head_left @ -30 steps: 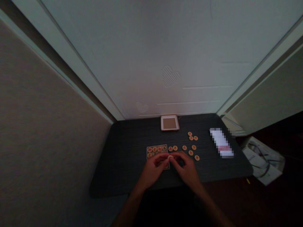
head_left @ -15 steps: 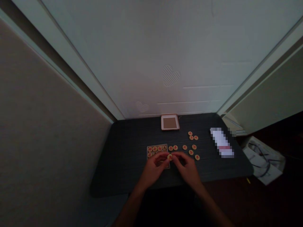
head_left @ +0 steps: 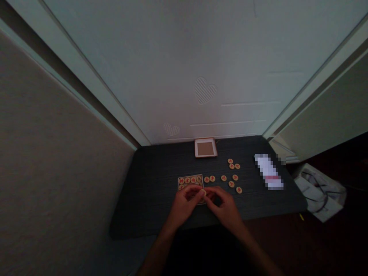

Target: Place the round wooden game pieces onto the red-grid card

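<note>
Between the fingertips of both hands is one round xiangqi piece (head_left: 203, 193), partly hidden by the left thumb. My left hand (head_left: 184, 202) pinches it from the left. From the other side, my right hand (head_left: 225, 205) has its thumb and fingers closed at the piece's edge. Just beneath the hands lies a shallow box (head_left: 178, 180) with rows of xiangqi pieces bearing red characters; my hands cover its lower part. Right of the box, two loose pieces (head_left: 209, 179) sit side by side on the dark table (head_left: 149, 199).
Several more loose pieces (head_left: 231, 166) are scattered on the table's right half. A box lid (head_left: 206, 156) rests by the wall. A blurred-out white object (head_left: 268, 171) lies near the right edge. On the floor stands a white bag (head_left: 322, 195) with dark straps.
Both hands have shifted slightly left with the piece, and the piece has turned so its red character no longer shows clearly. The camera view has moved a little.
</note>
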Action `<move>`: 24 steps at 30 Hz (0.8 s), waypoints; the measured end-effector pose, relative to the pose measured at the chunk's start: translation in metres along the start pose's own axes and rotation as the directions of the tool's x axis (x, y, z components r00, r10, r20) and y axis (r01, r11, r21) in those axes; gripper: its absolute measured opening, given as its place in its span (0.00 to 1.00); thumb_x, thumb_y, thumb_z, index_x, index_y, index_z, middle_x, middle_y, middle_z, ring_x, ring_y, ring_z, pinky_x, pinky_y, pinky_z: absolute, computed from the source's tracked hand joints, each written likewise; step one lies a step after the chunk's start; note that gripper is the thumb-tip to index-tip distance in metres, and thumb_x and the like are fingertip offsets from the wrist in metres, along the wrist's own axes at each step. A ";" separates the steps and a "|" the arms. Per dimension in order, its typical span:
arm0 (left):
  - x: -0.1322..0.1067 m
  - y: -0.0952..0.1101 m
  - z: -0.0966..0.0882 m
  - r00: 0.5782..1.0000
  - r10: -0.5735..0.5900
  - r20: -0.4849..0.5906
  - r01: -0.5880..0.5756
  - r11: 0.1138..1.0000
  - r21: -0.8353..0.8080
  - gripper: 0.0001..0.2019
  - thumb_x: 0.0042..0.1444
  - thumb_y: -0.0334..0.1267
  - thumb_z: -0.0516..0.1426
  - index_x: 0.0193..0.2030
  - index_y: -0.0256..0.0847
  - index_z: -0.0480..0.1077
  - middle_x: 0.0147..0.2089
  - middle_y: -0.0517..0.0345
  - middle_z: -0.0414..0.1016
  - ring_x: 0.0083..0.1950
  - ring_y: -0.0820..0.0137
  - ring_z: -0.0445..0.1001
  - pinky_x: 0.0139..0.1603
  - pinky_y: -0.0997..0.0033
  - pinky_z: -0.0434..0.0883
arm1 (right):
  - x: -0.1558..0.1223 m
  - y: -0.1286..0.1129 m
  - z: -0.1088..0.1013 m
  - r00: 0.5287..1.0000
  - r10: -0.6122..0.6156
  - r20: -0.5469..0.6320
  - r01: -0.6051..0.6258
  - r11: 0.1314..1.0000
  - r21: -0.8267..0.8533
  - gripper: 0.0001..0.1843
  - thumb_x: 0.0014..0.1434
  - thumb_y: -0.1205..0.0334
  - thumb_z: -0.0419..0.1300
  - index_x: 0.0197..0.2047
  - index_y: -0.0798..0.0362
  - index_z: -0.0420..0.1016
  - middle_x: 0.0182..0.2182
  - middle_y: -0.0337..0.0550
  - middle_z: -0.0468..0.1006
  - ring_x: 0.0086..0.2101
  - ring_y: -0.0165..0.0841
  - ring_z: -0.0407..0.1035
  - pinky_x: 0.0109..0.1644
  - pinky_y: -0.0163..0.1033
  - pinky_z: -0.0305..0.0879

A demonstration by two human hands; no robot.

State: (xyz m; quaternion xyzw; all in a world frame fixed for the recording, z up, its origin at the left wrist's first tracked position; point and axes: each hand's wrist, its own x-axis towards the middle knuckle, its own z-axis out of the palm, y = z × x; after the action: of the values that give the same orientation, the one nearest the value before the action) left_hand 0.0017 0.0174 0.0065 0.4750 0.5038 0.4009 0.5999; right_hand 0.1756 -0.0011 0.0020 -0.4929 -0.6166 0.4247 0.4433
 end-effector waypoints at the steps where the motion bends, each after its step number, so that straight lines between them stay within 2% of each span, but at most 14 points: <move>1: 0.000 0.000 0.000 1.000 -0.008 0.001 0.008 1.000 -0.005 0.11 0.57 0.44 0.65 0.41 0.41 0.77 0.41 0.54 0.83 0.43 0.64 0.81 0.48 0.63 0.78 | -0.001 0.001 0.001 1.000 -0.023 0.001 0.023 0.999 -0.023 0.11 0.63 0.60 0.63 0.49 0.47 0.79 0.39 0.42 0.81 0.36 0.34 0.75 0.43 0.39 0.72; 4: -0.002 0.002 -0.001 1.000 -0.027 0.000 0.027 1.000 -0.008 0.10 0.58 0.44 0.64 0.41 0.41 0.79 0.41 0.54 0.83 0.44 0.63 0.82 0.47 0.63 0.78 | -0.002 0.004 0.003 0.996 -0.093 0.005 0.093 0.992 -0.085 0.13 0.63 0.62 0.63 0.51 0.46 0.78 0.39 0.42 0.80 0.36 0.34 0.74 0.44 0.40 0.72; 8: -0.006 0.001 -0.005 0.998 -0.063 0.017 0.063 0.998 0.000 0.12 0.59 0.45 0.63 0.45 0.42 0.80 0.46 0.52 0.83 0.45 0.63 0.82 0.48 0.62 0.78 | -0.004 0.006 0.005 0.991 -0.131 0.017 0.133 0.985 -0.112 0.14 0.64 0.62 0.63 0.52 0.46 0.77 0.39 0.42 0.80 0.37 0.34 0.73 0.44 0.40 0.72; 16: -0.014 0.000 -0.013 0.992 -0.075 0.104 0.076 0.997 -0.001 0.15 0.61 0.44 0.62 0.52 0.44 0.78 0.55 0.50 0.81 0.52 0.60 0.80 0.53 0.61 0.76 | -0.007 0.009 0.008 0.991 -0.125 0.037 0.128 0.987 -0.094 0.15 0.65 0.62 0.62 0.54 0.45 0.77 0.40 0.42 0.80 0.37 0.34 0.74 0.43 0.39 0.72; 24: -0.014 -0.002 -0.016 0.990 -0.052 0.129 0.054 0.999 -0.009 0.14 0.59 0.40 0.63 0.52 0.43 0.77 0.55 0.50 0.81 0.55 0.60 0.79 0.61 0.56 0.72 | -0.006 0.008 0.008 0.994 -0.098 0.043 0.102 0.989 -0.103 0.15 0.65 0.61 0.62 0.55 0.45 0.77 0.40 0.42 0.79 0.37 0.34 0.74 0.44 0.39 0.72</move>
State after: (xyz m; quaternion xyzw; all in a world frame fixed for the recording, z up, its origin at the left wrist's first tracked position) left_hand -0.0167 0.0059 0.0069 0.4825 0.4740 0.3567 0.6444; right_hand 0.1709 -0.0060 -0.0085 -0.4758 -0.6702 0.3783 0.4258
